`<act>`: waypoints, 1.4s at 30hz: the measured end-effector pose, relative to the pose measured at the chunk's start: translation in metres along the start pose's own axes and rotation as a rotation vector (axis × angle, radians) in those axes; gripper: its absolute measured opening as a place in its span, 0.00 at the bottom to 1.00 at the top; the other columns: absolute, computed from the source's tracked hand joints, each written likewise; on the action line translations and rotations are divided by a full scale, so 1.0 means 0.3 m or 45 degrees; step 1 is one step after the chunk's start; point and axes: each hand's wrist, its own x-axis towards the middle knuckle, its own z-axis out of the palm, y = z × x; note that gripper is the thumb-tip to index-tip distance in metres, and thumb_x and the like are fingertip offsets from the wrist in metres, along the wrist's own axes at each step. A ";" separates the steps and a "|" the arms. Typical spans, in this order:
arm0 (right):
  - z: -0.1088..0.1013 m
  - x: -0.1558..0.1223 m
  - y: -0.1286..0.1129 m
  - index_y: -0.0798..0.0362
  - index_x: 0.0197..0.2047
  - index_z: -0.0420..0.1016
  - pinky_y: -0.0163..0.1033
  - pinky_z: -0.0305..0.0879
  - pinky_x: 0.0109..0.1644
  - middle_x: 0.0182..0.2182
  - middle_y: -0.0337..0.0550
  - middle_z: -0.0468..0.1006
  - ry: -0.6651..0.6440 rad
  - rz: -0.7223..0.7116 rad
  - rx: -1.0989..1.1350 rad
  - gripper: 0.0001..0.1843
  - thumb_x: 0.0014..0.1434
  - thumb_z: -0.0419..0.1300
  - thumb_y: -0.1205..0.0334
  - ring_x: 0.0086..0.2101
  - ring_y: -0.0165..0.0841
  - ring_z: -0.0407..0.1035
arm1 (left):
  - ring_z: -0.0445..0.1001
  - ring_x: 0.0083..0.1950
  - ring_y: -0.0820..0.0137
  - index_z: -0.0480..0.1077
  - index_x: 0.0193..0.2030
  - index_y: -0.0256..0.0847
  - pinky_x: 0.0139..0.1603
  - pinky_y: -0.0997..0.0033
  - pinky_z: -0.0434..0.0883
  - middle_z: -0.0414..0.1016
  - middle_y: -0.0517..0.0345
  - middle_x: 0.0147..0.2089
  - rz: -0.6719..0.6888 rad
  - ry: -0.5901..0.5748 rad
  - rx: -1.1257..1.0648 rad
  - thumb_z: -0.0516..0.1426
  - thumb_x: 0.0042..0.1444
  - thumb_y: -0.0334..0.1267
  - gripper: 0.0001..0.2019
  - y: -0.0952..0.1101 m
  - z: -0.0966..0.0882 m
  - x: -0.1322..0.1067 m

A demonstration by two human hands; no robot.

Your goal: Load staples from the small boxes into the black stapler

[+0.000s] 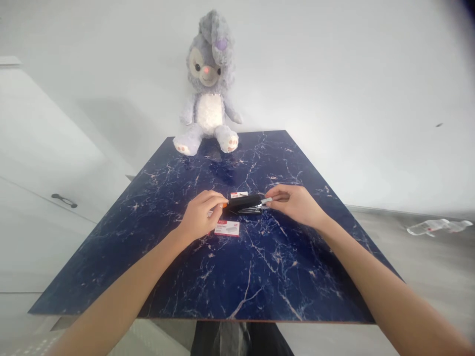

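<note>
Gripping, on the left (head view): the person's left hand (pixel 205 212) has thumb and fingertips pinched together at the left end of a black stapler-like tool (pixel 243 203), where a small orange part (pixel 224 204) shows beside the fingertips.
Right hand: the right hand (pixel 295 201) reaches in from the other side, its thumb and fingers closed on a pale grey piece (pixel 267 200) at the tool's right end; the other fingers are curled.
Black tool: between the two hands, near the middle of the table, lengthwise from left to right; shiny metal shows along its right half, and whether it rests on the surface or is held just above it cannot be told.
Near box: a white and red box (pixel 227 228) lies on the person's side of the tool, just beside the left hand, its print too small to read surely.
Far box: a second white and red box (pixel 239 194) sits just beyond the tool, partly hidden by it.
Table: dark blue top (pixel 274 282) with pale marble veins.
Plush toy: a grey-lilac toy (pixel 210 111) sits upright at the far edge, before a pale wall (pixel 334 74).
Floor: a clear bottle (pixel 438 226) lies at the right.
</note>
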 end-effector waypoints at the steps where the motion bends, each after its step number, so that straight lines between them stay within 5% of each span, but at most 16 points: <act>1: 0.005 -0.001 0.002 0.48 0.43 0.80 0.50 0.79 0.50 0.38 0.42 0.85 -0.010 -0.028 0.009 0.11 0.55 0.68 0.58 0.39 0.39 0.81 | 0.76 0.49 0.62 0.79 0.46 0.45 0.54 0.60 0.71 0.81 0.51 0.47 -0.002 -0.004 -0.009 0.54 0.61 0.31 0.13 0.000 0.000 0.000; 6: 0.025 -0.004 0.010 0.49 0.46 0.79 0.49 0.80 0.50 0.40 0.43 0.85 0.004 -0.039 0.026 0.15 0.56 0.68 0.56 0.40 0.38 0.81 | 0.76 0.49 0.62 0.79 0.45 0.46 0.55 0.59 0.71 0.81 0.52 0.47 -0.023 0.018 -0.040 0.54 0.61 0.31 0.13 -0.009 0.000 -0.001; 13: 0.029 -0.005 -0.004 0.47 0.42 0.80 0.45 0.79 0.43 0.35 0.38 0.84 -0.013 -0.150 -0.312 0.06 0.60 0.65 0.58 0.35 0.37 0.80 | 0.75 0.49 0.62 0.78 0.46 0.46 0.54 0.58 0.71 0.81 0.52 0.48 0.008 -0.007 -0.023 0.55 0.61 0.29 0.13 -0.015 0.006 0.000; 19: 0.034 -0.005 -0.004 0.45 0.43 0.80 0.44 0.72 0.40 0.38 0.40 0.83 0.020 -0.343 -0.603 0.07 0.64 0.62 0.57 0.37 0.39 0.76 | 0.70 0.60 0.57 0.76 0.53 0.45 0.64 0.48 0.64 0.74 0.50 0.60 -0.047 0.080 0.078 0.55 0.61 0.30 0.16 -0.015 0.007 0.006; 32: 0.019 -0.001 -0.005 0.46 0.39 0.81 0.41 0.68 0.45 0.39 0.37 0.83 -0.125 -0.232 -0.551 0.08 0.64 0.59 0.62 0.39 0.35 0.75 | 0.73 0.50 0.62 0.72 0.56 0.42 0.52 0.57 0.71 0.79 0.52 0.49 -0.113 -0.207 0.132 0.51 0.63 0.27 0.18 -0.020 0.019 -0.003; 38: 0.005 -0.001 0.004 0.44 0.40 0.81 0.39 0.70 0.43 0.39 0.36 0.82 -0.113 -0.177 -0.468 0.08 0.65 0.60 0.56 0.37 0.34 0.75 | 0.73 0.49 0.63 0.73 0.56 0.44 0.51 0.57 0.71 0.79 0.53 0.49 -0.120 -0.248 0.156 0.50 0.64 0.27 0.18 -0.012 0.013 0.000; 42: 0.010 -0.001 0.001 0.45 0.39 0.81 0.39 0.69 0.44 0.39 0.37 0.82 -0.147 -0.247 -0.532 0.08 0.65 0.59 0.61 0.38 0.34 0.75 | 0.72 0.49 0.63 0.72 0.56 0.43 0.52 0.58 0.70 0.79 0.53 0.50 -0.118 -0.257 0.142 0.49 0.64 0.27 0.18 -0.012 0.013 -0.001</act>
